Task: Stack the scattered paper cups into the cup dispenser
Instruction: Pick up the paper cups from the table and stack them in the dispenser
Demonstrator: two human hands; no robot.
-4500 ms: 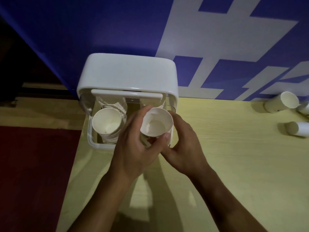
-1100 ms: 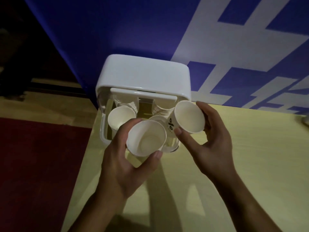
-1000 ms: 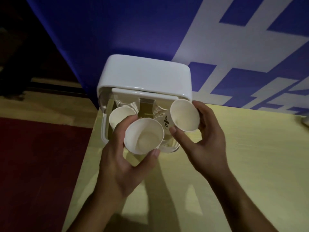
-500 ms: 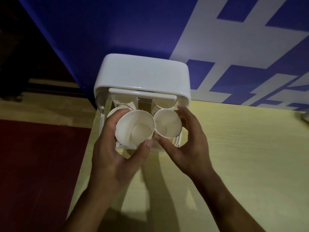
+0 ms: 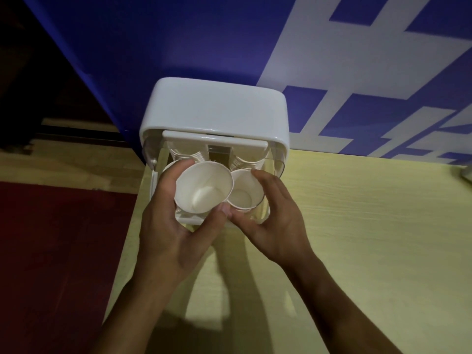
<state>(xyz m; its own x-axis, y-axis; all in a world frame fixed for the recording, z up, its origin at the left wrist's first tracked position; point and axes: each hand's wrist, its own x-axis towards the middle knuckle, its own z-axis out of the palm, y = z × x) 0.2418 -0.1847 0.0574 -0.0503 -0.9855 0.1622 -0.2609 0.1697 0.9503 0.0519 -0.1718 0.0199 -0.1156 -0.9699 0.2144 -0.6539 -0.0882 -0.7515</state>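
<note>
Dead centre of the frame, the white cup dispenser (image 5: 214, 108) sits at the far-left corner of the table (image 5: 370, 238), backed against the blue-and-white wall (image 5: 178, 34), its front open toward us. Left hand (image 5: 173, 233) has thumb and fingers wrapped round a paper cup (image 5: 204, 186), mouth facing up, held over the left side of the opening. Right hand (image 5: 278, 226) curls round a second cup (image 5: 245, 194), lower down on the right side, and the two rims overlap. Ribbed stacks of cups (image 5: 190, 155) show inside, behind both. Red floor (image 5: 63, 251) fills the lower left.
</note>
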